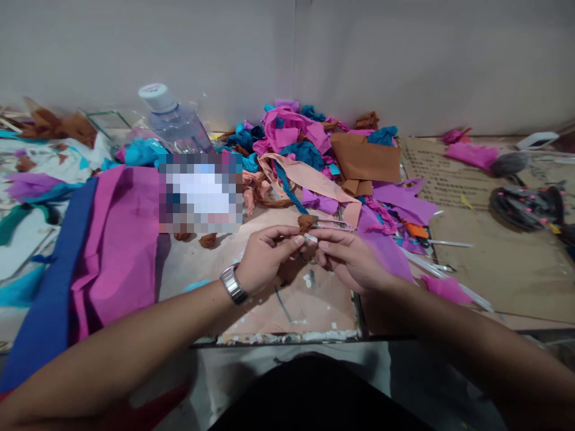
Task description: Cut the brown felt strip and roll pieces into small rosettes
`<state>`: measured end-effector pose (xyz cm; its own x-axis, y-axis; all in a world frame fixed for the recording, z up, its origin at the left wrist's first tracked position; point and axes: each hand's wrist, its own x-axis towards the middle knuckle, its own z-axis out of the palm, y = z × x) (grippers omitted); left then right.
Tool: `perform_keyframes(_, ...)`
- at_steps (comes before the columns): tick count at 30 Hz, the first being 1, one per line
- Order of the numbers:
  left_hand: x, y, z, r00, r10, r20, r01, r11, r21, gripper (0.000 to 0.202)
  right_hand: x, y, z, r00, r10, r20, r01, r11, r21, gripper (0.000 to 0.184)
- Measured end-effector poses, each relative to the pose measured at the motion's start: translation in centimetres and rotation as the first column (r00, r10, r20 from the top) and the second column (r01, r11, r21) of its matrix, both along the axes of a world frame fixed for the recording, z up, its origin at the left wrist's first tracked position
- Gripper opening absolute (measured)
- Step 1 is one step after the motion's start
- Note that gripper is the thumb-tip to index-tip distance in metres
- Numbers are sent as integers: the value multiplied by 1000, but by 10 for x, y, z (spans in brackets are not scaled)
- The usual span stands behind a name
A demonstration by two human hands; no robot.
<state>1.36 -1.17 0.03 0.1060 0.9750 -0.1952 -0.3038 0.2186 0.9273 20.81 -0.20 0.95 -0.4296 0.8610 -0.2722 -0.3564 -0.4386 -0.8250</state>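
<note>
My left hand [265, 254], with a metal watch [233, 284] on the wrist, and my right hand [348, 257] meet above a pinkish work board [287, 299]. Both pinch a small thin piece topped with a crumpled brown paper bud [306, 222]. The fingers of both hands are closed around it. Thin metal wires or a tool [332, 222] stick out to the right of the bud. Two small brown paper buds [208, 240] lie on the board to the left.
A heap of pink, blue, brown and purple crepe paper [309, 143] lies behind the hands. Folded pink and blue sheets [112, 251] cover the left. A plastic bottle [173, 120] stands at the back left. Cardboard [494, 263], scissors [420, 232] and dark tools [525, 206] lie to the right.
</note>
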Motion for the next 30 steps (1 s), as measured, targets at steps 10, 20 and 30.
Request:
perform_keyframes(10, 1, 1, 1, 1000, 8, -2, -8, 1000, -7, 36, 0, -1, -1, 1000, 4, -6, -4, 1000, 1, 30)
perform_keyframes(20, 2, -1, 6, 999, 1, -44, 0, 999, 40, 30, 2, -2, -2, 1000, 13, -1, -13, 1000, -6, 32)
perform_keyframes(30, -1, -1, 2, 1000, -18, -15, 19, 998, 55, 31, 0, -1, 0, 1000, 17, -10, -17, 1000, 0, 32)
